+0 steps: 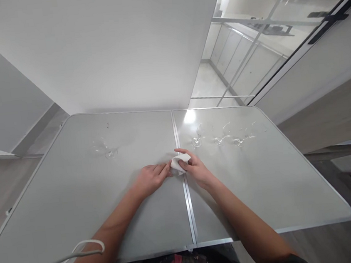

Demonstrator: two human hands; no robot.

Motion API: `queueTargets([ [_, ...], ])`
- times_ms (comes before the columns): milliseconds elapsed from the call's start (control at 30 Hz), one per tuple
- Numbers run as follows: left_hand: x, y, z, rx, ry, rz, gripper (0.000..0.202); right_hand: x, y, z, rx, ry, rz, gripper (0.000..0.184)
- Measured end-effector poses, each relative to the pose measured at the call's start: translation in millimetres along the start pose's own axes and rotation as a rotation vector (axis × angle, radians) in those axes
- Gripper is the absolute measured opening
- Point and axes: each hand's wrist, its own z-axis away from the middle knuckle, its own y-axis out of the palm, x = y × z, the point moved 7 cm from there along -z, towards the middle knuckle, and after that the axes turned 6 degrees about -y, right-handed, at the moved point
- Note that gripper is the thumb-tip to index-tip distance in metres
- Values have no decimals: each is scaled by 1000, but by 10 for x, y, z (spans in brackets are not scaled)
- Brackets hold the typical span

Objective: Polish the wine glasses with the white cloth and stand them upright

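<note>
Cloth (pixel 178 161), white and bunched, was over the table seam (pixel 189 207), pinched in the right hand (pixel 197 172), probably to keep its folds together; the left hand (pixel 152 178) met its edge, grip unclear to me. Clear glasses (pixel 196 142) flanked the seam, apparently spaced against knocks.

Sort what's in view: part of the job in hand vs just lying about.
Job:
- white cloth, pinched in the right hand, left hand beside it
- likely: left glass, three right glasses

Lying about, apparently:
- white rod or cable
</note>
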Motion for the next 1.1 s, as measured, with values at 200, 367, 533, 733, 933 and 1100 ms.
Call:
queueTargets([
  [200,159,50,-40,162,-376,421,38,137,45,13,132,-196,151,64],
  [367,125,251,89,642,-734,1074,52,209,99,119,349,-479,325,58],
  [533,95,178,5,422,-663,1120,53,206,-126,83,-1,-483,266,48],
  [733,100,195,8,115,-593,1084,65,154,-421,47,-491,-395,-129,53],
  [933,69,185,-7,-18,-479,1125,63,80,3,-41,-89,-233,-200,52],
  [1100,105,231,-13,6,-590,1175,48,43,133,14,-73,-304,47,60],
])
